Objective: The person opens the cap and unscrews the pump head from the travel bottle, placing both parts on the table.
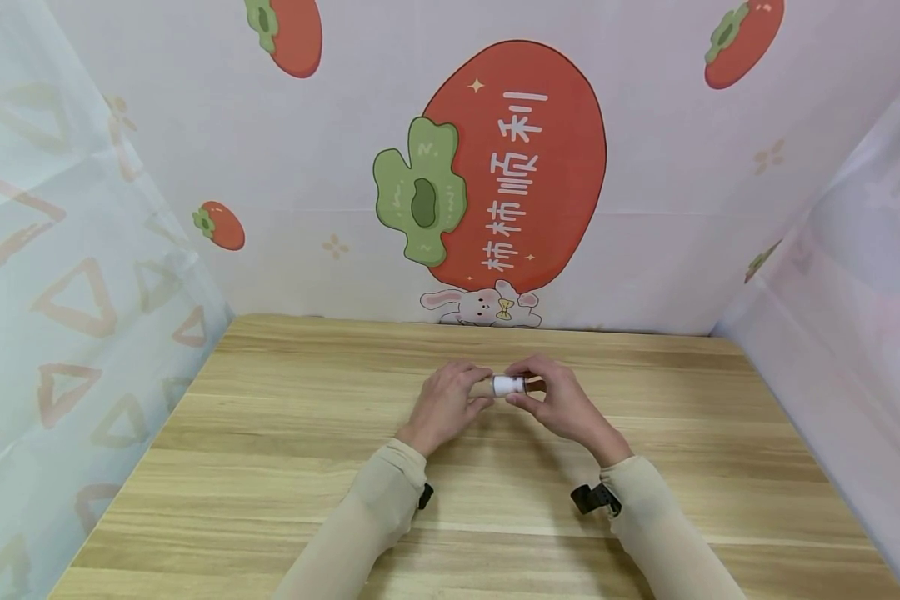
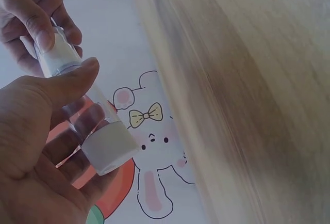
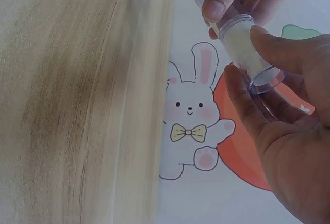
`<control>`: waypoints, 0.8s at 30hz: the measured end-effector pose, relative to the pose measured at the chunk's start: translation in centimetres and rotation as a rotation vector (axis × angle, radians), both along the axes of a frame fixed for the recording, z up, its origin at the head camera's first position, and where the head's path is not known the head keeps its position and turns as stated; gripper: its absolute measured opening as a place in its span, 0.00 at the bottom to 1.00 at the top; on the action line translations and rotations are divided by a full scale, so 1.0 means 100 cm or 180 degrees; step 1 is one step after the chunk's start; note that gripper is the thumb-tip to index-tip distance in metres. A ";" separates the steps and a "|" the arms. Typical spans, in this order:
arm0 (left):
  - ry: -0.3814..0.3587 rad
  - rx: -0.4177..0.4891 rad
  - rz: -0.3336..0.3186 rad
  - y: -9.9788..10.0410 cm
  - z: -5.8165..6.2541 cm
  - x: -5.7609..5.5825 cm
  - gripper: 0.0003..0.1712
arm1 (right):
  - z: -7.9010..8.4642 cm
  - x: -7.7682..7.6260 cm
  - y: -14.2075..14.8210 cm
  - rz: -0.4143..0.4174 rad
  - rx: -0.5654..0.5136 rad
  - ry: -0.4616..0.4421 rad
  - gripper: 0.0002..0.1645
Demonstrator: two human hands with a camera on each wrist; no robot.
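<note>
A desk (image 1: 285,400) with a light wood look, yellowish tan streaked with browner bands; its grain runs from side to side; the far edge is straight, while the two sides spread outward toward the viewer; soft shadows (image 1: 555,458) lie across its middle and nearer part.

A wood-grain table (image 1: 285,467) is enclosed on three sides by pale printed sheets (image 1: 855,275). The back sheet (image 1: 292,158) is decorated with a large orange-red persimmon (image 1: 555,183), lettered in white Chinese characters (image 1: 513,174), above a bow-tied rabbit (image 1: 483,308); faint outlined triangles (image 1: 104,293) are printed on the left sheet (image 1: 15,342).
</note>
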State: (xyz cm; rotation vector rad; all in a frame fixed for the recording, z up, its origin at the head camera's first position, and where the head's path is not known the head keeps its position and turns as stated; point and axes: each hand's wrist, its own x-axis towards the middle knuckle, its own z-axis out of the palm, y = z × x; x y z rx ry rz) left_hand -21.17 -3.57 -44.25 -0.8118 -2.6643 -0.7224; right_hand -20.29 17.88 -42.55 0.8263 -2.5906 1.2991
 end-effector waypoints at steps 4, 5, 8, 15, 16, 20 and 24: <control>0.0203 -0.0130 0.0001 0.000 0.000 0.000 0.23 | -0.002 0.000 0.000 -0.0044 -0.0071 0.0012 0.17; 0.0249 -0.0161 0.0006 0.000 0.001 0.000 0.23 | -0.002 0.000 0.000 -0.0061 -0.0083 0.0013 0.17; 0.0344 -0.0240 0.0036 -0.001 0.000 0.001 0.23 | -0.003 0.000 -0.001 -0.0105 -0.0108 0.0017 0.17; 0.0411 -0.0270 0.0073 0.000 -0.001 0.000 0.23 | -0.002 0.002 -0.002 -0.0251 -0.0083 0.0130 0.16; 0.0410 -0.0270 0.0073 0.000 -0.001 0.000 0.23 | -0.002 0.002 -0.002 -0.0272 -0.0088 0.0143 0.16; 0.0413 -0.0236 0.0044 0.000 0.001 -0.001 0.23 | -0.001 0.002 -0.003 -0.0291 -0.0114 0.0183 0.16; 0.0424 -0.0154 -0.0008 -0.001 0.001 -0.002 0.22 | -0.001 0.001 -0.002 -0.0299 -0.0151 0.0119 0.16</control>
